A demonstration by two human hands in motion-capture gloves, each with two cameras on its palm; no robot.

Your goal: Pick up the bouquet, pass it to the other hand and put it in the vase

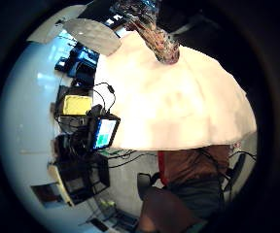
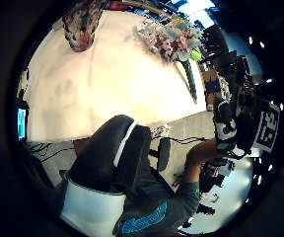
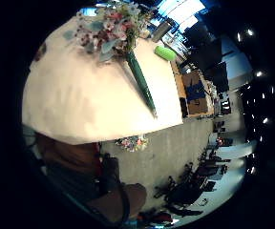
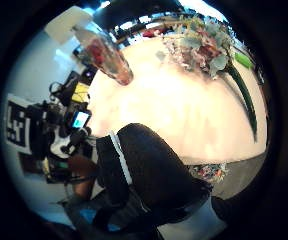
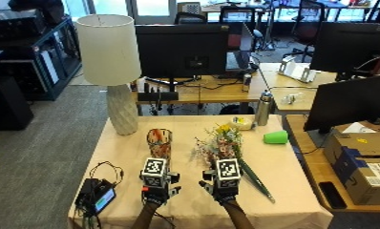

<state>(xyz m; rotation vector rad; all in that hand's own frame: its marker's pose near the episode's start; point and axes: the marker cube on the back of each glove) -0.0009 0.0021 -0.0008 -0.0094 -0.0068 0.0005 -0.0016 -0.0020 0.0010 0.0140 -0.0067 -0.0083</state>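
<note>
Both my hands hover over the near edge of the tabletop (image 5: 285,167), apart from each other and holding nothing. My left hand (image 5: 157,187) sits just short of the vase (image 5: 159,141), my right hand (image 5: 223,187) just short of the bouquet (image 5: 220,143). In the palm views the fingers of each hand look loosely curled around nothing at all.

The bouquet lies flat on the cloth ahead of my right hand, blossoms pointing away from me, its long green wrapped stem (image 3: 140,78) running back toward the tabletop's edge beside that hand. The vase stands upright ahead of my left hand, patterned glass, narrow mouth.

Nothing is picked up yet, so this looks like the opening reach. My worries: take the bouquet by the flower heads and I'd likely crush petals; take the thin stem too far back and the heavy head could droop or swing. Then the handover in mid-air, where a mistimed release would drop it. Last, that tall vase: nudge its rim with the stem and it may tip. The green cup (image 5: 276,137) beyond my right hand is well out of the way.
</note>
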